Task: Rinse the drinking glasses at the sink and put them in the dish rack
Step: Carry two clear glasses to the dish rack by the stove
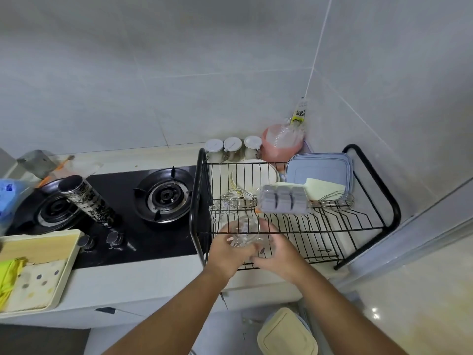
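A clear drinking glass (244, 230) is held over the front left corner of the black wire dish rack (358, 226). My left hand (226, 254) wraps its left side and my right hand (277, 254) cups its right side and base. Both hands touch the glass, which is blurred. Another clear glass (225, 204) seems to stand under the rack's upper tier, just behind my hands. No sink is in view.
On the rack lie a white plate (253, 175), a grey ice tray (282, 201), blue lids (320, 170) and a whisk (332, 198). A black gas hob (143, 208) with a tall patterned bottle (87, 198) is to the left. A tray with cloths (33, 272) sits at far left.
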